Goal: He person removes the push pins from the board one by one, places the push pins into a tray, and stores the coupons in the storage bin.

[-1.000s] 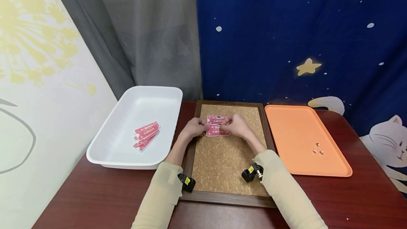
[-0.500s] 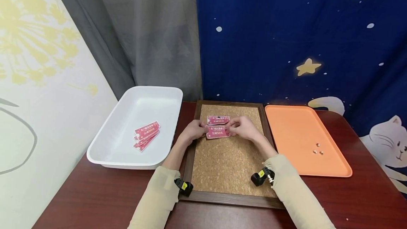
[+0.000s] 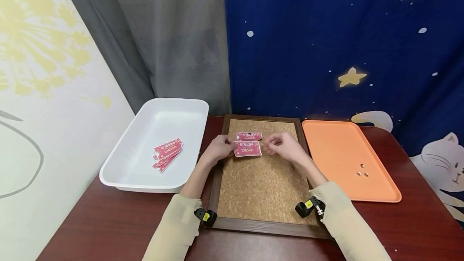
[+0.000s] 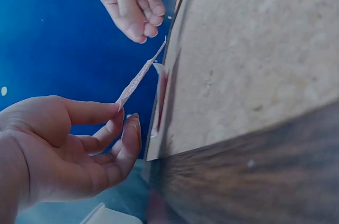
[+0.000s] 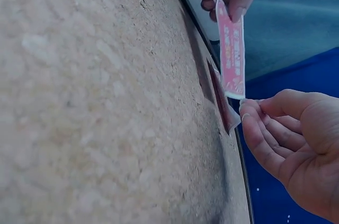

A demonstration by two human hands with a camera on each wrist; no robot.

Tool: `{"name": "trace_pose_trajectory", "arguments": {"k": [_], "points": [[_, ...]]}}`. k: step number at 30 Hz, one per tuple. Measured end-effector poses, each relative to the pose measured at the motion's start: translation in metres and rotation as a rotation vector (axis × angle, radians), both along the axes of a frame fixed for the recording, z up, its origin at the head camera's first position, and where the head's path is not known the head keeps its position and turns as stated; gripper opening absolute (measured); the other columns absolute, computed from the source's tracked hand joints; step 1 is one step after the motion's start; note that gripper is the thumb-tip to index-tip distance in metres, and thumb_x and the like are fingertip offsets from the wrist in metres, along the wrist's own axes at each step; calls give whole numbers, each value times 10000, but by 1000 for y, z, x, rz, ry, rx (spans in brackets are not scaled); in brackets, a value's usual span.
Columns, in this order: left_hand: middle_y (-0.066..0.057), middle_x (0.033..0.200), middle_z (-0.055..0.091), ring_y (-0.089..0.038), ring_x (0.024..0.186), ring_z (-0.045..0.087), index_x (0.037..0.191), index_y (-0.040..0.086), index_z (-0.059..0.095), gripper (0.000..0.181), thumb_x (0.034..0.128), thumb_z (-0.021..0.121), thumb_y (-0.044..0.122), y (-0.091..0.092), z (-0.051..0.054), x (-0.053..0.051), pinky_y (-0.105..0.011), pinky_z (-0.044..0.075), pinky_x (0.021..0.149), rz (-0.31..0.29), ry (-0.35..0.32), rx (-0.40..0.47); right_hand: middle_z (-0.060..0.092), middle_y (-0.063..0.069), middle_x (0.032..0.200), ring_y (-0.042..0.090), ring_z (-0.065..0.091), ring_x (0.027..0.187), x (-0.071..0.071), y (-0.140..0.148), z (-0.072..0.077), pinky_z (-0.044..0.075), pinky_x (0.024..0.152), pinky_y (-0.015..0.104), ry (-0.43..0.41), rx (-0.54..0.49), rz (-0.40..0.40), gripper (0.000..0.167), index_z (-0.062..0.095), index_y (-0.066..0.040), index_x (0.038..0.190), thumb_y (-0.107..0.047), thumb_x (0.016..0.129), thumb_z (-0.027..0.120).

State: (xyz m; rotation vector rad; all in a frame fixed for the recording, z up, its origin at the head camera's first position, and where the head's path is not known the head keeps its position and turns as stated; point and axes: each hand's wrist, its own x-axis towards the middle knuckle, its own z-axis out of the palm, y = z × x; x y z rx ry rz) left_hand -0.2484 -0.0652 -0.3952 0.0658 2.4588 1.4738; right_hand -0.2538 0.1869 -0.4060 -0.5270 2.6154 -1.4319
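My left hand (image 3: 220, 148) pinches the left end of a pink printed coupon (image 3: 247, 148) between thumb and fingers; the left wrist view shows this coupon (image 4: 135, 82) raised off the cork. Just past its right end is my right hand (image 3: 284, 147), fingers loosely bent. In the right wrist view its fingertips (image 5: 248, 108) are close to the coupon's corner; whether they touch cannot be told. A second coupon (image 3: 243, 136) lies behind on the cork board (image 3: 264, 188), a small dark spot at its top edge and its right end lifted.
The white tray (image 3: 145, 132) on the left holds several pink coupons (image 3: 168, 148), overlapping. An orange tray (image 3: 337, 152) at the right of the board bears three small shiny pieces (image 3: 362, 166). Curtains hang behind the dark red table (image 3: 108, 220).
My right hand has moved rightward off the front coupon, uncovering its right end. My left hand keeps its pinch on the other end, almost in place.
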Motion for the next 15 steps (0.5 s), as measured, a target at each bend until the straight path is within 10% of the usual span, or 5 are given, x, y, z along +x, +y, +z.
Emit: {"name": "trace_pose_trajectory", "arguments": {"k": [15], "points": [[-105,799,611,-207,740,611,966,-20,619,131,993,627,108,-19,15,12,-459,550,815,33,55,63,739,150,835,287,725,760,13,33,-2,583,703,426,61,0,-109,147,701,77,987,-64,976,661]]}}
